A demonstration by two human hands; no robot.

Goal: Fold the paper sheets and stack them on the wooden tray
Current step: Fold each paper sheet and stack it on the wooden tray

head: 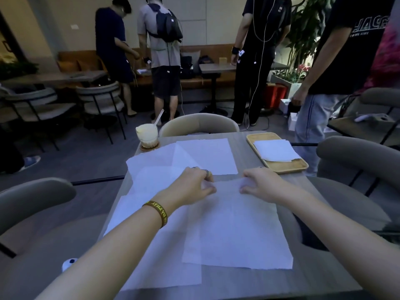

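On the table (307, 280), nearest the person, a large sheet (158, 256) lies flat at the lower left, and a top sheet (238, 224) overlaps its right side. Both hands are at the far edge of this top sheet. The left hand (192, 187), with a dark wristband (156, 213) lettered in yellow, has its fingers curled and pinches the edge near the left corner. The right hand (262, 185) pinches the same edge near the right corner, its fingers curled too. The rest of the sheet lies flat on the table.

Beyond the hands, more loose sheets (151, 167) overlap at the left, and one flat sheet (205, 156) lies in the middle. At the far right corner sits the wooden tray (287, 166) – a stack of folded sheets (275, 150) rests in it. At the far left corner stands a glass (147, 134) with a straw, on a coaster. Behind the table are a chair (199, 124) and several people standing.
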